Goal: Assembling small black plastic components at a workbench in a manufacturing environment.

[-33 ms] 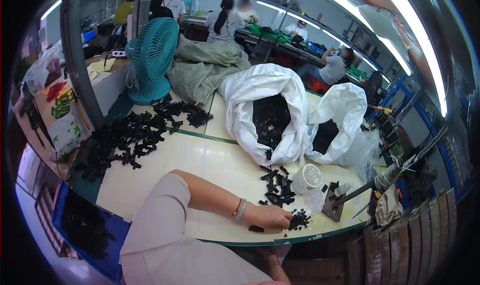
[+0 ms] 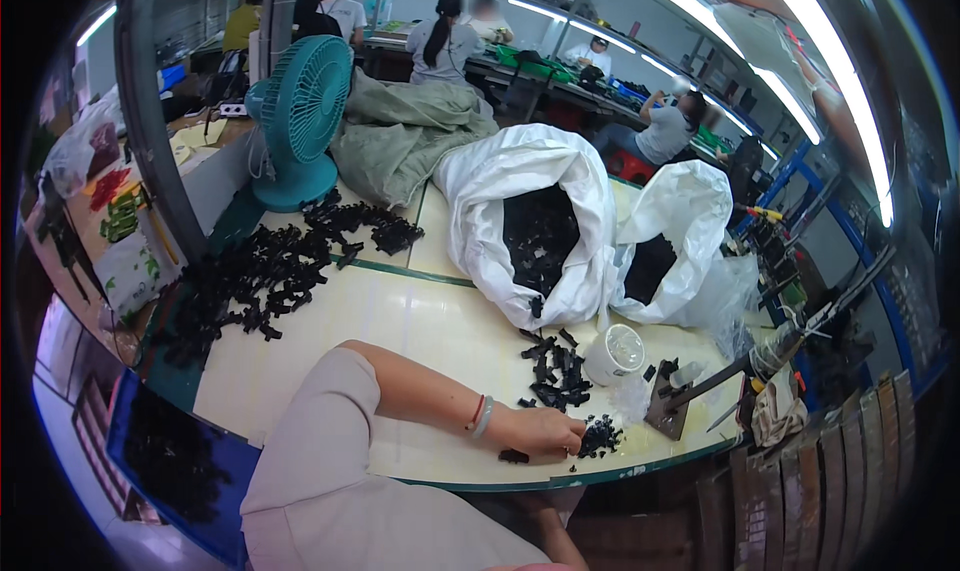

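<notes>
A heap of small black plastic pieces [image 2: 601, 436] lies near the front edge of the table [image 2: 400, 311]; its pieces are too tiny and jumbled to show a common direction. The left hand [image 2: 540, 432] rests at the heap's left side, fingers bent and tips drawn together; whether a piece is pinched between them cannot be told. Just below this hand, a lone elongated black part [image 2: 513, 457] lies flat, its long axis roughly left to right, along the table edge. The right hand [image 2: 541, 504] is mostly hidden in shadow below that edge, so its grip cannot be told. Beyond the heap, larger black parts [image 2: 556, 373] point various ways beside a white tub [image 2: 613, 355]. Farther back stand two open white sacks [image 2: 475, 201] holding black parts.
</notes>
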The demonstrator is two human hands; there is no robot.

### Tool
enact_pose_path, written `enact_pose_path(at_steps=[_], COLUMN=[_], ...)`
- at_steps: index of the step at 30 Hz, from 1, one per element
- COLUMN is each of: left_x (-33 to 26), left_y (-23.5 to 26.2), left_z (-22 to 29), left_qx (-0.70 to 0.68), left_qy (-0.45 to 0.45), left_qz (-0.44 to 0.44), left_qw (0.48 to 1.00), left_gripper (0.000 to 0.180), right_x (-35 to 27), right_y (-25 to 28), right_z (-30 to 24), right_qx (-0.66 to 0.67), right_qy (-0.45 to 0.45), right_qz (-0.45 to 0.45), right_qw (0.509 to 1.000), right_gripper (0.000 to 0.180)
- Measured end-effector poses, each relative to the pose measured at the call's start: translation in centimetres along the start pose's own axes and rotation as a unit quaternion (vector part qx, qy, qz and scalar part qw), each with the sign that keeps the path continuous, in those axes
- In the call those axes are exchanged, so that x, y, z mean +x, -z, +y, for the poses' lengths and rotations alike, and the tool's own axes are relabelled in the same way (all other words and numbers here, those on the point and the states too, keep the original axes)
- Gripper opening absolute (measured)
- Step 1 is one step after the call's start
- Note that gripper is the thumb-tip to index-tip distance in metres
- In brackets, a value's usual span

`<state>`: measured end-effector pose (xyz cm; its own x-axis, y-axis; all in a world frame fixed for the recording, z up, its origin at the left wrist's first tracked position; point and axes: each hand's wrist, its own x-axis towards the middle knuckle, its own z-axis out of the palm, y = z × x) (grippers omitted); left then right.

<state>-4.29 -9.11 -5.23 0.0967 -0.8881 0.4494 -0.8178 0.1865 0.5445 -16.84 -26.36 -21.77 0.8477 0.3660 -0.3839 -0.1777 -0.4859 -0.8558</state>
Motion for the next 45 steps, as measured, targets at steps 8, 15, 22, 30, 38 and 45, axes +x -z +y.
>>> enact_pose_path(at_steps=[8,15,22,30,38,45], left_x=[0.1,0.9,-0.6,0.8,-0.9,-15.0], left_y=[0.3,1.0,1.7,1.9,6.5,5.9], left_z=[0.0,1.1,0.2,1.0,8.7,18.0], left_qx=[-0.027,-0.067,-0.033,-0.029,0.01,-0.132], left_qy=[0.021,0.024,0.103,0.104,0.014,0.358], left_qz=[0.029,0.02,0.029,0.012,-0.026,-0.166], left_qw=[0.999,0.997,0.994,0.994,1.0,0.909], left_gripper=[0.012,0.012,0.015,0.021,0.017,0.03], right_x=[-1.1,-2.1,7.5,3.8,0.7,-1.8], right_y=[-2.6,-4.7,-7.0,-6.4,-5.9,-2.2], right_z=[6.6,21.2,27.7,16.2,24.8,32.0], right_qx=[-0.004,0.028,0.103,0.405,0.127,0.041], right_qy=[-0.036,0.002,0.052,-0.28,-0.335,-0.33], right_qz=[0.059,-0.061,-0.03,-0.114,-0.406,-0.472], right_qw=[0.998,0.998,0.993,0.863,0.841,0.817], right_gripper=[0.053,0.048,0.045,0.039,0.039,0.038])
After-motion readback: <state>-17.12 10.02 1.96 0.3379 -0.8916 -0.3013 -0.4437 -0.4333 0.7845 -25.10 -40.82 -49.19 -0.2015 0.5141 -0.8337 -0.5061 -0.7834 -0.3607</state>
